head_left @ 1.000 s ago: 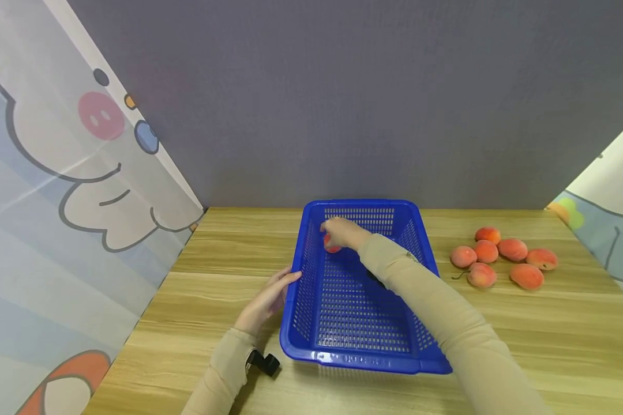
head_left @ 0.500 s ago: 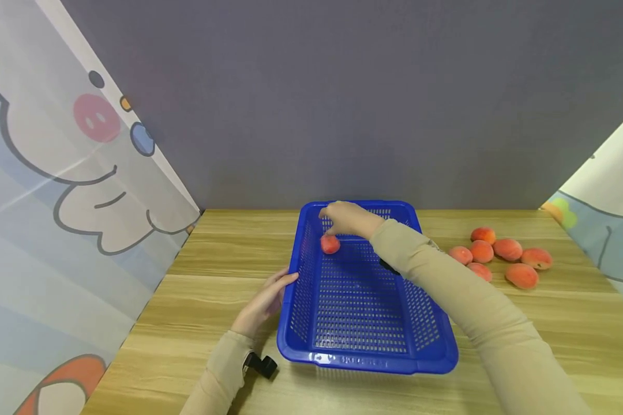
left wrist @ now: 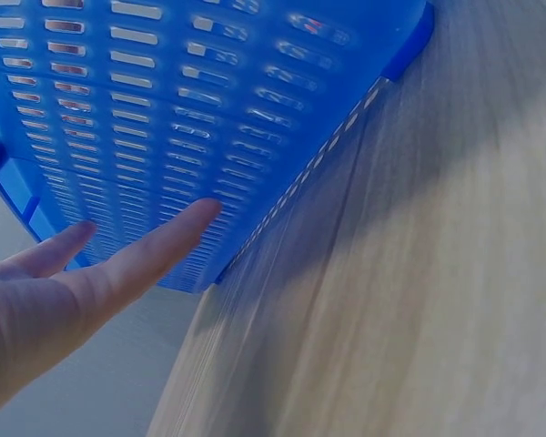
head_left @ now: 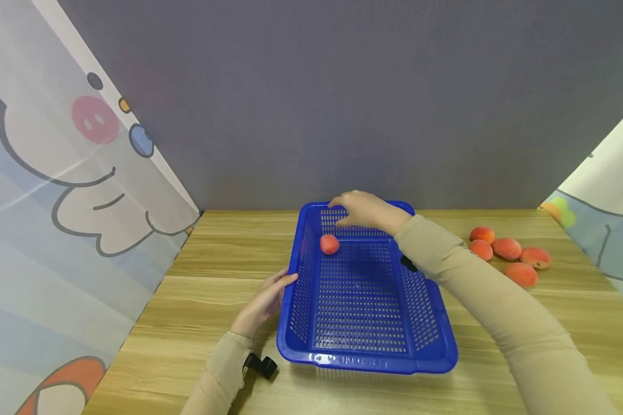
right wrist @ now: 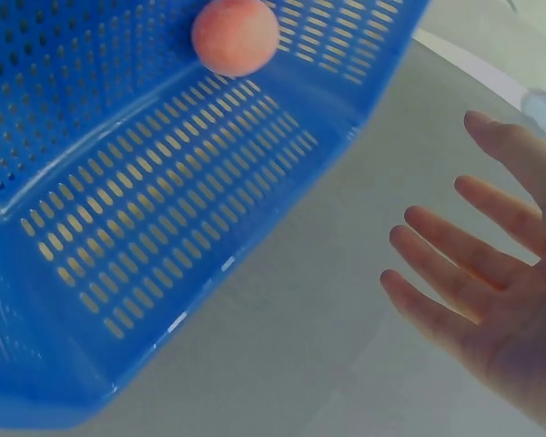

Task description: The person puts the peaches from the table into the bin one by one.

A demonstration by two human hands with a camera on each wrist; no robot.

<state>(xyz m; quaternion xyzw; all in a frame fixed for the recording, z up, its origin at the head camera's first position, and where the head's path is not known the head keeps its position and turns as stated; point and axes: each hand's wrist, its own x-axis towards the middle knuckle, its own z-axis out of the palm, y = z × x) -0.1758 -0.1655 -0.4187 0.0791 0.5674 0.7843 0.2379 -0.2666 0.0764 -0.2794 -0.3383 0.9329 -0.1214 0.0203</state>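
A blue perforated plastic basket (head_left: pixel 360 360) stands on the wooden table. My left hand (head_left: pixel 262 305) holds its left rim, the thumb lying over the edge. In the left wrist view, the straight, spread fingers (left wrist: pixel 159 250) lie along the basket's outer wall. A single reddish peach (head_left: pixel 329 244) sits inside, in the far left corner. Above the basket's far end hovers my right hand (head_left: pixel 366 208), which holds nothing. Its fingers are parted in the right wrist view, where the peach (right wrist: pixel 236 36) shows apart from the hand (right wrist: pixel 500 264).
Several more peaches (head_left: pixel 507 248) lie in a loose group on the table to the right; my right sleeve (head_left: pixel 488 300) crosses in front of some. A grey panel (head_left: pixel 311 104) rises along the table's far edge. Cartoon-printed sheets (head_left: pixel 36 230) hang at both sides.
My right hand has let go of the peach in the basket and moved up and to the right, away from it. The left hand stays at the rim.
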